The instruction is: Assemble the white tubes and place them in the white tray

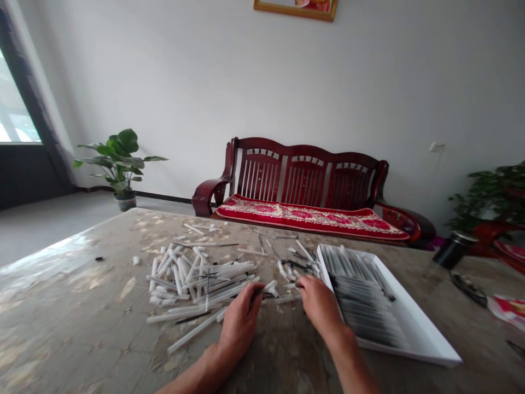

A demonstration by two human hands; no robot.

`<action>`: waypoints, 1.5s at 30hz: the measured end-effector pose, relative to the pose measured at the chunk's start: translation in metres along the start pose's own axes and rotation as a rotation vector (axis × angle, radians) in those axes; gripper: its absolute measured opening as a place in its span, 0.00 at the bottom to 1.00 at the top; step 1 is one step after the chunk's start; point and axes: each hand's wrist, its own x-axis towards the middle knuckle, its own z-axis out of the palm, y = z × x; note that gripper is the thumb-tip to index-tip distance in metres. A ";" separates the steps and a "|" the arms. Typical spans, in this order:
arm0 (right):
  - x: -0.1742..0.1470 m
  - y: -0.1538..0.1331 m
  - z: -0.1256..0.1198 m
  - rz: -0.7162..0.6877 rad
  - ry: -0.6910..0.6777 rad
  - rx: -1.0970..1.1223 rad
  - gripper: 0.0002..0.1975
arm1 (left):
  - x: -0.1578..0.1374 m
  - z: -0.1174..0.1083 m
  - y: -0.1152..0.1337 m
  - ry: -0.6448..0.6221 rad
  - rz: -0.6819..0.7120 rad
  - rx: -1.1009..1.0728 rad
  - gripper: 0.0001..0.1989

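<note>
My left hand [241, 313] is closed, thumb and fingers curled together beside the heap of white pen barrels [184, 273]. A translucent pen barrel [284, 299] reaches from its fingertips toward my right hand [319, 302]. The fingers of my right hand are bent and pressed together near the barrel's other end; whatever they grip is hidden. Small black pen parts [297, 265] and white pieces lie just beyond both hands. Right of my right hand, a shallow white box [414, 312] holds rows of translucent pens with dark parts [365, 301].
The patterned table [82, 339] carries loose thin refills [229, 244] and a small black piece [99, 259]. At the right are a black cup [455, 249], a dark cable [468, 290] and a red-and-white packet [508, 309]. A wooden bench [303, 180] stands behind.
</note>
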 end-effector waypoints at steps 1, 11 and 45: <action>-0.002 0.012 -0.010 0.071 -0.074 -0.031 0.13 | -0.001 0.001 0.000 -0.020 0.002 0.013 0.10; -0.015 0.030 -0.025 0.150 -0.330 -0.178 0.16 | -0.006 0.002 0.000 -0.141 -0.006 0.053 0.10; 0.008 0.036 0.014 0.431 -0.014 0.865 0.18 | -0.060 0.060 0.039 -0.885 -0.581 -1.042 0.23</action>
